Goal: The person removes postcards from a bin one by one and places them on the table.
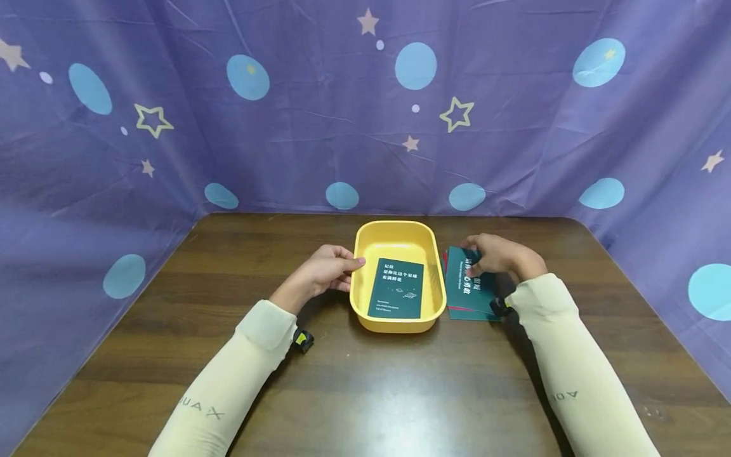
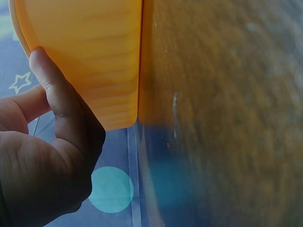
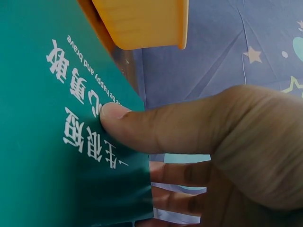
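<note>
A yellow plastic basin (image 1: 398, 325) stands on the table, and one dark green booklet (image 1: 396, 292) with white lettering lies inside it. My left hand (image 1: 328, 270) holds the basin's left side, thumb over the rim and fingers against the outer wall; the left wrist view shows the thumb (image 2: 49, 78) on the wall. Right of the basin is a small pile of booklets, with a red edge (image 1: 457, 309) showing between green ones. My right hand (image 1: 499, 254) grips the top green booklet (image 3: 42, 142), thumb on its cover and fingers at its far edge, partly hidden behind it.
The brown wooden table (image 1: 365, 393) has rounded far corners. A purple curtain (image 1: 320, 108) with stars and blue ovals hangs behind it and along both sides. The basin's right wall (image 3: 147, 23) is close to the pile.
</note>
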{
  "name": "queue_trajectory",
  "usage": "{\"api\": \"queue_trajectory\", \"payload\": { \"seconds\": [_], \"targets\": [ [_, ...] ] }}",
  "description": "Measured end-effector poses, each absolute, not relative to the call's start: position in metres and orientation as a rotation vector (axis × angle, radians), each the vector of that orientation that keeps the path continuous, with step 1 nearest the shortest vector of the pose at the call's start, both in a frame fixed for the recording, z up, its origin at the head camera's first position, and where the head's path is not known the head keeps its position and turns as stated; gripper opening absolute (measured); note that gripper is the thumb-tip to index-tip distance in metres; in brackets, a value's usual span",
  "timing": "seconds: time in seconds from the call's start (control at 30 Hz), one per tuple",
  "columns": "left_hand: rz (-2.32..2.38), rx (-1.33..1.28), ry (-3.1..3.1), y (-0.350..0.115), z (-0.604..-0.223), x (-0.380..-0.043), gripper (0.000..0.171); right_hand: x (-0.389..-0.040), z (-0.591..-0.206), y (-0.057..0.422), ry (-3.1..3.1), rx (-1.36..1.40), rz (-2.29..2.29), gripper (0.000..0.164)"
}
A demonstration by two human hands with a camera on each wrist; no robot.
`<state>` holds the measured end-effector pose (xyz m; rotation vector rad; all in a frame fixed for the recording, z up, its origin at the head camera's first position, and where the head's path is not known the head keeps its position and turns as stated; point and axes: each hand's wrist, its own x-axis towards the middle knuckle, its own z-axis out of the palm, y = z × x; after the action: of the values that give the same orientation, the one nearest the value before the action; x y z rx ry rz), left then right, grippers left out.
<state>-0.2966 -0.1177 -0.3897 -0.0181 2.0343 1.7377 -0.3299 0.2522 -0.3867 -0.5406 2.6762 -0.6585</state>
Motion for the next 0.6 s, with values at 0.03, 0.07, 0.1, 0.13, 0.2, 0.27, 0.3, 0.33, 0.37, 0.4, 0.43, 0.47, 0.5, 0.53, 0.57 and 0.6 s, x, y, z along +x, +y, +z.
{"api": "queue_trajectory", "payload": {
  "seconds": [0.03,0.07,0.1,0.13,0.2,0.27,0.3,0.33,0.37,0.4,0.43,0.47,0.5,0.53,0.57,0.6],
  "targets": [
    [1.739,-0.018,2.03,-0.1178,-0.3901,-0.2967,0.024,-0.33,-0.3872,0.2523,2.678,-0.542,-0.654,0.065],
    [1.738,-0.02,2.028,-0.1178,-0.3902,-0.2966,0.024,-0.3303,-0.3876,0.2522,2.679,-0.547,-0.648,0.065],
    [1.736,-0.023,2.028,-0.118,-0.3898,-0.2964,0.024,-0.3305,-0.3879,0.252,2.681,-0.55,-0.642,0.066],
    [1.736,-0.026,2.03,-0.1181,-0.3893,-0.2962,0.024,-0.3308,-0.3883,0.2518,2.687,-0.559,-0.631,0.066],
    [1.731,-0.033,2.035,-0.1183,-0.3882,-0.2957,0.024,-0.3312,-0.3887,0.2509,2.689,-0.568,-0.621,0.065],
    [1.728,-0.04,2.039,-0.1182,-0.387,-0.2955,0.024,-0.3315,-0.3885,0.2497,2.691,-0.566,-0.611,0.064],
    [1.727,-0.043,2.043,-0.1181,-0.3866,-0.2955,0.024,-0.3316,-0.3884,0.2493,2.693,-0.568,-0.605,0.065],
    [1.727,-0.045,2.043,-0.1178,-0.3866,-0.2958,0.024,-0.3315,-0.3881,0.2492,2.695,-0.575,-0.596,0.064],
    [1.728,-0.044,2.041,-0.1174,-0.3869,-0.2961,0.024,-0.3315,-0.3878,0.249,2.696,-0.576,-0.59,0.064],
    [1.733,-0.046,2.039,-0.1169,-0.3872,-0.2964,0.024,-0.3316,-0.3875,0.249,2.698,-0.576,-0.584,0.064],
    [1.737,-0.047,2.035,-0.1165,-0.3876,-0.2968,0.023,-0.3317,-0.3875,0.2492,2.7,-0.576,-0.577,0.064],
    [1.739,-0.043,2.033,-0.1162,-0.3881,-0.2972,0.023,-0.3317,-0.3872,0.2495,2.7,-0.58,-0.571,0.064],
    [1.741,-0.041,2.03,-0.116,-0.3886,-0.2976,0.023,-0.3317,-0.387,0.2497,2.7,-0.583,-0.564,0.064],
    [1.743,-0.04,2.028,-0.1158,-0.3888,-0.2978,0.023,-0.3319,-0.3869,0.2499,2.7,-0.58,-0.563,0.063],
    [1.744,-0.038,2.028,-0.1157,-0.3888,-0.298,0.023,-0.3319,-0.3865,0.2497,2.696,-0.563,-0.572,0.063],
    [1.744,-0.039,2.033,-0.1159,-0.3886,-0.2982,0.023,-0.3318,-0.3859,0.2496,2.693,-0.56,-0.576,0.063]
  ]
}}
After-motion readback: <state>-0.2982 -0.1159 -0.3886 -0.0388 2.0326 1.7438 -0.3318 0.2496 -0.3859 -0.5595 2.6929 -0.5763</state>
